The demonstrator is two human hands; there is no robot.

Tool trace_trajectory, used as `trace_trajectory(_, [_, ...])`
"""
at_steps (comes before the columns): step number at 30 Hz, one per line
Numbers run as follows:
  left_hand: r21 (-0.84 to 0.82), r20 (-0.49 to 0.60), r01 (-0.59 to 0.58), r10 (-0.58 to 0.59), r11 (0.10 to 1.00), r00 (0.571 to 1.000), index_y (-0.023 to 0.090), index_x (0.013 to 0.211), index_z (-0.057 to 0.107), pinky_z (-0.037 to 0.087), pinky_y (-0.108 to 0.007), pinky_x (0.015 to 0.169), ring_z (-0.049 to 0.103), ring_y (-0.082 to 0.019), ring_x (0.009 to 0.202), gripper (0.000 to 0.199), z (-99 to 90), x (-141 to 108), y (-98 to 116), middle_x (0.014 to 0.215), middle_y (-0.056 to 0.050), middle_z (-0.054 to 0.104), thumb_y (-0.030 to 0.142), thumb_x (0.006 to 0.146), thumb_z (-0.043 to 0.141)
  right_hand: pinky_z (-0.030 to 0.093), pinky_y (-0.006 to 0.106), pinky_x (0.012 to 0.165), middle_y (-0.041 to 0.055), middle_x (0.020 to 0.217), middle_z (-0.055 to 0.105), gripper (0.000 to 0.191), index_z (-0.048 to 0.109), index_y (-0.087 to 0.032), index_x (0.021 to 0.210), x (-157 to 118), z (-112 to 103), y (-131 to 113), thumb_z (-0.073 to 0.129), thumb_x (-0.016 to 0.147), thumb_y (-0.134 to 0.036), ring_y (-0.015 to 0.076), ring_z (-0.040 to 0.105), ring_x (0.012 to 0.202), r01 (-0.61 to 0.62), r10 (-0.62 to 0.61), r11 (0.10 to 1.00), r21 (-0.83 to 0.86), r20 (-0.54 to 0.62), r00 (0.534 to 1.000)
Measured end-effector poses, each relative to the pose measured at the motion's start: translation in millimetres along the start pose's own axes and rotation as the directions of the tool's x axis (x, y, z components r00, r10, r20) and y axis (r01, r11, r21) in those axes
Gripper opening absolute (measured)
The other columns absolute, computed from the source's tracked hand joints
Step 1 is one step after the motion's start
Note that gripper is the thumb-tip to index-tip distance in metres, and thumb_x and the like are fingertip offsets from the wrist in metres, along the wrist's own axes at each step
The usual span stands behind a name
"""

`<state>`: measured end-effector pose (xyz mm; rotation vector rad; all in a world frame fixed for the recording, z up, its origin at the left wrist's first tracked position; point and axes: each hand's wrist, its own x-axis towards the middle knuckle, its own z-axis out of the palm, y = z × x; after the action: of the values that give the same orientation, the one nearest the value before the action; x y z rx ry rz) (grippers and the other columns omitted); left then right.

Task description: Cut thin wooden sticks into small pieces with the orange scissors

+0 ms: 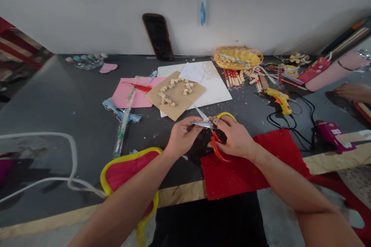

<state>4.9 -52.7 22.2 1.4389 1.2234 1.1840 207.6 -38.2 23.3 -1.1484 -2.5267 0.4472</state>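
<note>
My right hand (236,137) grips scissors (216,139) with one red and one yellow handle; their blades are parted and point left. My left hand (184,135) is pinched beside the blade tips, and whatever it holds is too small to make out. Just beyond the hands, a brown paper square (179,110) carries small pale bead-like pieces (164,96) in a curved row. It lies over a white board (214,85) and a pink sheet (116,94). A red cloth (232,181) lies beneath my right hand and forearm.
A phone (159,36) leans on the wall. A yellow basket (239,58), a glue gun (279,100) with a black cord and a purple box (334,135) are to the right. Another person's hand (353,92) rests at far right. A yellow-edged pink item (127,168) lies under my left forearm.
</note>
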Motion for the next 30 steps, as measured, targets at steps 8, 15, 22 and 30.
trace_trajectory(8, [0.019, 0.104, -0.026, 0.024, 0.999, 0.994, 0.015, 0.073, 0.067, 0.043, -0.023, 0.061, 0.056, -0.013, 0.064, 0.017, -5.1, 1, 2, 0.068, -0.003, 0.065, 0.029, 0.082, 0.061, 0.048, 0.048, 0.097, 0.0156, 0.118, 0.055, 0.078, 0.044, -0.016, 0.138, 1, -2, 6, 0.06, 0.079, -0.064, 0.0306, 0.051, 0.112, 0.11, -0.11, 0.994, -0.007, -0.041, 0.993])
trace_trajectory(15, [-0.014, 0.072, 0.021, -0.02, 1.0, 0.997, 0.016, 0.072, 0.068, 0.046, -0.024, 0.063, 0.059, -0.014, 0.067, 0.021, -3.7, -1, 1, 0.069, -0.004, 0.067, 0.034, 0.081, 0.064, 0.051, 0.047, 0.094, 0.0158, 0.117, 0.056, 0.079, 0.044, -0.016, 0.14, 0, 0, 6, 0.06, 0.079, -0.063, 0.03, 0.054, 0.111, 0.078, -0.079, 0.994, 0.074, 0.004, 0.997])
trace_trajectory(22, [-0.061, -0.026, 0.06, -0.061, 0.996, 0.998, 0.015, 0.078, 0.07, 0.046, -0.023, 0.056, 0.058, -0.013, 0.059, 0.027, 1.6, 0, -2, 0.067, -0.003, 0.067, 0.042, 0.077, 0.068, 0.051, 0.047, 0.092, 0.0158, 0.119, 0.057, 0.074, 0.044, -0.017, 0.14, -1, 2, -1, 0.059, 0.081, -0.059, 0.0308, 0.056, 0.113, 0.004, -0.003, 0.998, 0.057, -0.005, 1.0])
trace_trajectory(30, [-0.06, -0.078, 0.068, -0.072, 0.996, 0.994, 0.015, 0.084, 0.07, 0.049, -0.024, 0.063, 0.062, -0.015, 0.067, 0.024, 2.6, -2, -4, 0.078, -0.005, 0.07, 0.038, 0.078, 0.068, 0.052, 0.047, 0.092, 0.0146, 0.121, 0.057, 0.072, 0.045, -0.019, 0.138, 2, 4, -3, 0.06, 0.081, -0.061, 0.0309, 0.055, 0.115, -0.036, 0.038, 0.996, 0.077, -0.033, 0.999])
